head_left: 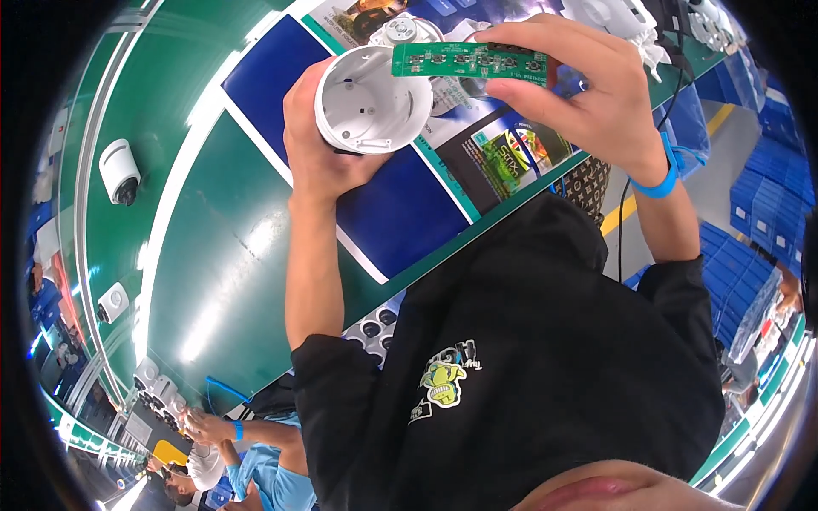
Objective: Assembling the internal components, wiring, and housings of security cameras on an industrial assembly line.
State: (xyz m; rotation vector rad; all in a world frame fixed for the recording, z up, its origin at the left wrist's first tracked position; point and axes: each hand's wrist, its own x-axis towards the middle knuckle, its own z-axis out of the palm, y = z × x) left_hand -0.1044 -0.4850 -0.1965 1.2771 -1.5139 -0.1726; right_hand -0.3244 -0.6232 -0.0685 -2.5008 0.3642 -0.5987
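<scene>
My left hand (308, 128) is wrapped round the outside of a white cylindrical housing (365, 100), whose open end faces up. Small bosses and holes show on its inner floor. Pinched between the thumb and fingers of my right hand (588, 89) is a narrow green circuit board (452, 61) with a row of small black parts along it. The board's left end overlaps the right rim of the housing in this view; whether they touch I cannot tell. Just behind them lies a white round part (400, 32), partly hidden by the board and the housing.
Beneath my hands lie a blue mat (400, 217) and printed sheets (477, 162) on the green bench (226, 247). White camera units (118, 170) stand at the left. Lower left, a co-worker in blue (273, 460) handles parts. Blue crates (771, 200) are stacked at the right, near a black cable (620, 230).
</scene>
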